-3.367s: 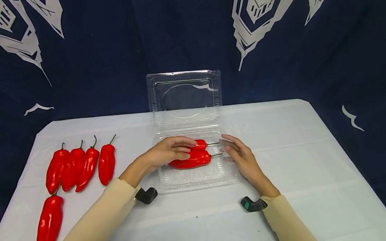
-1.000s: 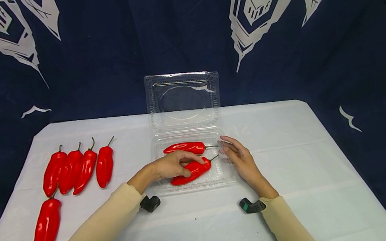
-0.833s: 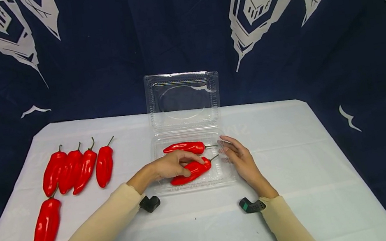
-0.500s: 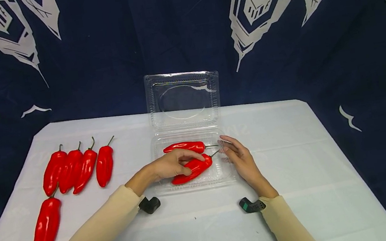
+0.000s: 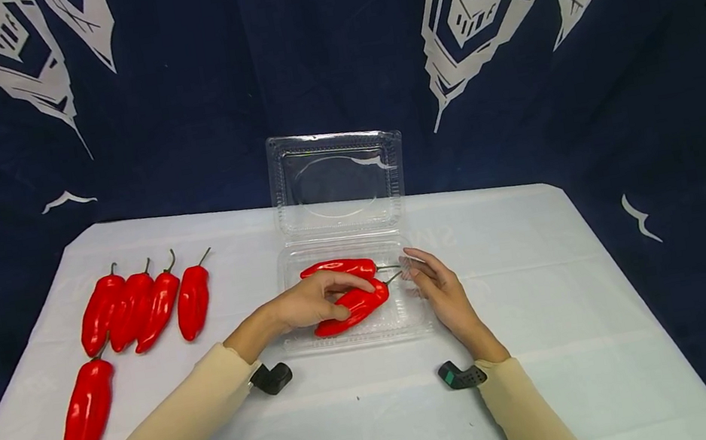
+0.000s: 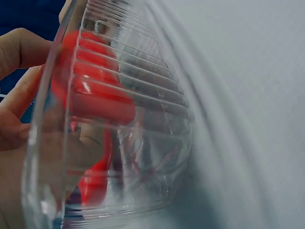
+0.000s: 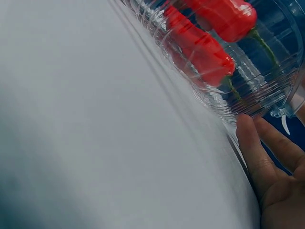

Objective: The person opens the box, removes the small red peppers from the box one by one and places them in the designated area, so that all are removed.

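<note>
My left hand (image 5: pixel 310 302) pinches a red pepper (image 5: pixel 356 309) between thumb and fingers, inside the base of a clear plastic clamshell container (image 5: pixel 403 326). A second red pepper (image 5: pixel 332 265) lies just behind it, its stem also pointing right. In the left wrist view, the pepper (image 6: pixel 90 81) shows blurred through the ribbed wall, beside the left hand (image 6: pixel 19 105). My right hand (image 5: pixel 442 290) rests at the container's right side. Its loosely bent fingers (image 7: pixel 252 143) touch the clear wall in the right wrist view, and both peppers (image 7: pixel 205 47) show through the plastic.
The container's lid (image 5: pixel 336 177) stands raised at the back. Several red peppers (image 5: pixel 159 310) lie in a row on the left of the white-covered table (image 5: pixel 563 295), with another pepper (image 5: pixel 89 413) nearer the front. A dark blue printed cloth (image 5: pixel 327 49) hangs behind.
The near pepper was first pulled toward the front, away from the far one. It has since shifted slightly back and right under my left hand. My right hand stays at the container's side.
</note>
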A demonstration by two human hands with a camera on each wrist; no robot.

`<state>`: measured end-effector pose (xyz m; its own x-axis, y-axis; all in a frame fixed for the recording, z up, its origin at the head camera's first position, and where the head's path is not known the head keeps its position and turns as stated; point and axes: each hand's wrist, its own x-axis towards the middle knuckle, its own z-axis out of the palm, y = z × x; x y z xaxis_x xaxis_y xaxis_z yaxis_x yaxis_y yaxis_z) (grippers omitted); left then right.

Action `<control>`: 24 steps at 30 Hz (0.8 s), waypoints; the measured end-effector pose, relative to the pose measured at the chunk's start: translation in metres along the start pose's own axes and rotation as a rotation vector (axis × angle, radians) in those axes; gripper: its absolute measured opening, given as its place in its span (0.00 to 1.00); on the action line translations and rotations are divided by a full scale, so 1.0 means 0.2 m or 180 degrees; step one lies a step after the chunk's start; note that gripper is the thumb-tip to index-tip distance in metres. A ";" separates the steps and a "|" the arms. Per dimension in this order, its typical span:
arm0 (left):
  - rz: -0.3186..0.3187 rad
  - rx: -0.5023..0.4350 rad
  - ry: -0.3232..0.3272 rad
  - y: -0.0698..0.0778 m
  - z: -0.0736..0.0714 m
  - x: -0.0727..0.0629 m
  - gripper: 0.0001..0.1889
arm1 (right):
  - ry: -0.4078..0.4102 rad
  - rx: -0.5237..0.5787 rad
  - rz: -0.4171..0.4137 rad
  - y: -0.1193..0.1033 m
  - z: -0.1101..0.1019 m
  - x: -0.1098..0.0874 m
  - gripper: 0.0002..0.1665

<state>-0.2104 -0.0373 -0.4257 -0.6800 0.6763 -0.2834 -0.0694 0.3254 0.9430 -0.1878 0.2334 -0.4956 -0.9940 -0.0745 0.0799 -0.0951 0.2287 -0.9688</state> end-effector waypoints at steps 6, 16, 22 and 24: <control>0.0130 0.0041 0.0045 0.00 -0.01 0.00 0.25 | -0.0006 0.0040 -0.0036 0.00 0.00 0.00 0.25; 0.0209 0.0065 0.0147 0.03 -0.02 -0.05 0.26 | -0.0013 -0.0019 -0.0042 0.01 0.00 0.00 0.26; 0.0181 0.0016 0.0220 0.05 -0.03 -0.09 0.26 | 0.0003 -0.0017 -0.0062 0.02 0.00 0.00 0.25; 0.0158 -0.0020 0.0247 0.06 -0.04 -0.10 0.27 | 0.0004 -0.0004 -0.0064 0.02 0.00 0.00 0.25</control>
<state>-0.2023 -0.0521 -0.4076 -0.7372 0.6381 -0.2222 -0.0386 0.2885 0.9567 -0.1886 0.2344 -0.4989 -0.9920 -0.0777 0.0996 -0.1150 0.2284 -0.9668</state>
